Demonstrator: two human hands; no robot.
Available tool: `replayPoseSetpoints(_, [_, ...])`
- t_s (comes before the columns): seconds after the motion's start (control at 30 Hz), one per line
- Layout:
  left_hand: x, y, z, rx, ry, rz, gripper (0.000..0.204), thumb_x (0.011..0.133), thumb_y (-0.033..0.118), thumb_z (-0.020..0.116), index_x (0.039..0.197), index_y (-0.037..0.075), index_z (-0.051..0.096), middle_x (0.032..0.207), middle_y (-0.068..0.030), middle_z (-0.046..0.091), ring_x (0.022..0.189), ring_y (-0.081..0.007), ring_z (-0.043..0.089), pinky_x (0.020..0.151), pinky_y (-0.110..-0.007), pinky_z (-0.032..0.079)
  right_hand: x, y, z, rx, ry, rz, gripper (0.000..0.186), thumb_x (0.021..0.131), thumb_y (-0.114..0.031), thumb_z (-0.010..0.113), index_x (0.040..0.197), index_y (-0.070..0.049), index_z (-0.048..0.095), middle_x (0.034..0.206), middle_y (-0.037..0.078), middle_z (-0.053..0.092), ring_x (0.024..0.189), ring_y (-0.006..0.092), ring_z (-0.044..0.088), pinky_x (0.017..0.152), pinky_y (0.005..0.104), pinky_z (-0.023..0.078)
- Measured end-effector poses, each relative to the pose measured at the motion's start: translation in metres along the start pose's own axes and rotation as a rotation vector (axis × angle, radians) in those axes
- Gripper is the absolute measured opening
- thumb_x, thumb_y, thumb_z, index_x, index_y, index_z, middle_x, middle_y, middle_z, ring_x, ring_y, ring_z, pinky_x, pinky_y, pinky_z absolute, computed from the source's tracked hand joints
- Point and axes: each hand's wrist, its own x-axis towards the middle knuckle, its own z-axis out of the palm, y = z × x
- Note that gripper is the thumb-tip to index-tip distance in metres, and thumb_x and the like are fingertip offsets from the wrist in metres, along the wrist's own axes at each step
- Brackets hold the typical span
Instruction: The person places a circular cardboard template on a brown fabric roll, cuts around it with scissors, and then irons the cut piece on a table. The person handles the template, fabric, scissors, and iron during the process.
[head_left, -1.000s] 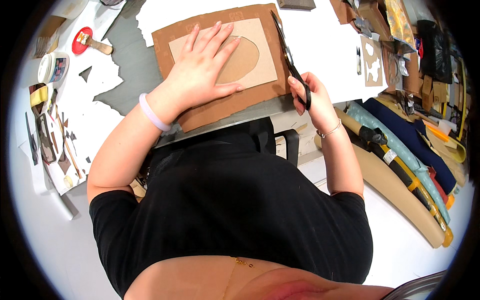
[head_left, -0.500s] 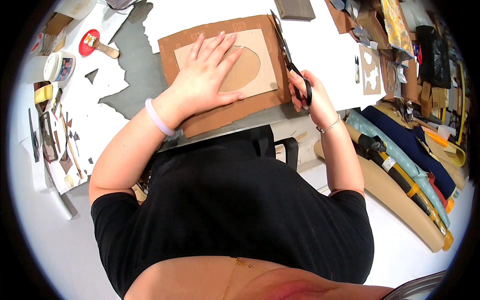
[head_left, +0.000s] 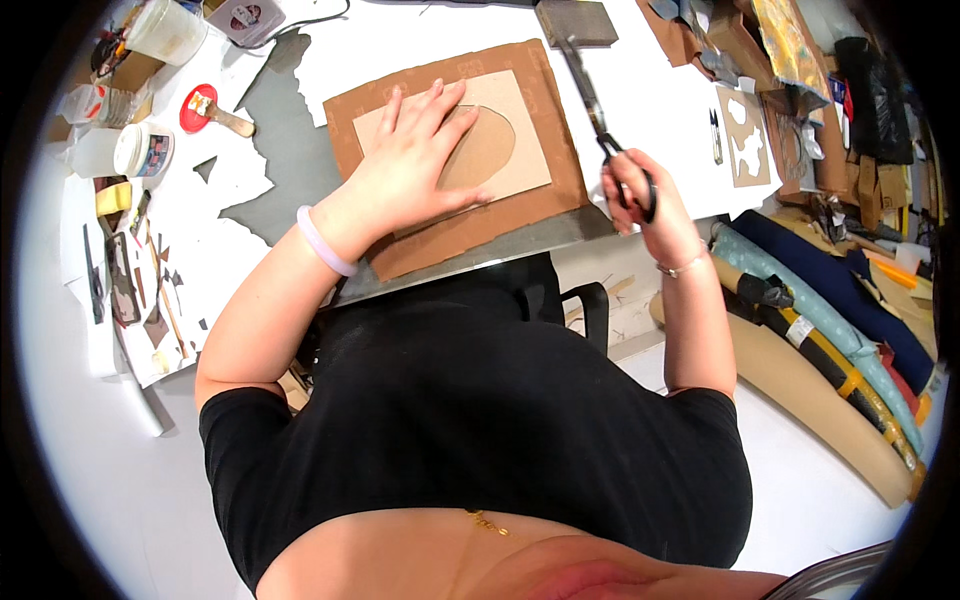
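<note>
My left hand (head_left: 412,160) lies flat with fingers spread on a pale beige rectangular board (head_left: 530,105). An oval (head_left: 490,150), slightly darker than the board around it, shows in its middle, partly hidden by my fingers. Beneath the board is a larger brown sheet (head_left: 562,150) that sticks out past it on all sides. My right hand (head_left: 640,195) is closed round the black handles of a pair of scissors (head_left: 588,95). Their blurred blades point away from me, to the right of the sheet and apart from it.
A dark grey block (head_left: 578,22) sits at the far edge. On the left are a white tub (head_left: 143,150), a brush (head_left: 228,120) on a red lid (head_left: 190,118) and a grey mat (head_left: 290,165). Right of the table lean several material rolls (head_left: 830,370); a board with cutouts (head_left: 742,165) lies near its right edge.
My right hand has carried the scissors right, away from the brown sheet's right edge. My left hand stays spread on the board. The whole view has shifted slightly.
</note>
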Motion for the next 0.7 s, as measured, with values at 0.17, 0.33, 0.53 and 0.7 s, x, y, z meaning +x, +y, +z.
replayPoseSetpoints(0.17, [0.075, 0.034, 0.034, 0.099, 0.227, -0.005, 0.086, 0.087, 0.054, 0.074, 0.148, -0.001, 0.049, 0.156, -0.0216, 0.045, 0.152, -0.0329, 0.035, 0.126, -0.059, 0.016, -0.039, 0.01, -0.034, 0.11, 0.146, -0.173, 0.043, 0.101, -0.047, 0.065, 0.095, -0.005, 0.057, 0.074, -0.001, 0.055, 0.053, 0.0067, 0.048, 0.049, 0.0234, 0.04])
replayPoseSetpoints(0.33, [0.104, 0.083, 0.045, 0.387, 0.075, 0.067, 0.038, 0.092, 0.035, 0.07, 0.115, 0.004, 0.072, 0.11, -0.0106, 0.072, 0.111, -0.023, 0.068, 0.124, -0.056, 0.026, -0.034, 0.03, -0.048, 0.156, 0.308, -0.193, 0.044, 0.098, -0.048, 0.07, 0.093, -0.006, 0.057, 0.069, -0.002, 0.052, 0.051, 0.0066, 0.047, 0.049, 0.0239, 0.041])
replayPoseSetpoints(0.53, [0.019, 0.148, 0.037, -0.03, 0.017, 0.482, 0.006, 0.085, 0.014, 0.068, 0.083, 0.011, 0.072, 0.084, -0.0059, 0.071, 0.084, -0.0232, 0.072, 0.109, -0.044, 0.045, -0.01, 0.071, -0.082, -0.346, 0.629, -0.172, 0.052, 0.087, -0.046, 0.083, 0.097, 0.0, 0.06, 0.075, 0.004, 0.06, 0.056, 0.0092, 0.053, 0.051, 0.0246, 0.045])
replayPoseSetpoints(0.7, [-0.135, 0.113, -0.075, -1.001, 0.014, -0.589, 0.015, 0.094, 0.008, 0.071, 0.105, 0.0, 0.075, 0.097, -0.0092, 0.077, 0.092, -0.0164, 0.073, 0.082, -0.03, 0.058, 0.001, 0.059, -0.092, -0.864, 0.742, -0.151, 0.074, 0.079, -0.056, 0.084, 0.11, 0.007, 0.062, 0.094, 0.019, 0.07, 0.087, 0.0297, 0.068, 0.083, 0.0378, 0.054])
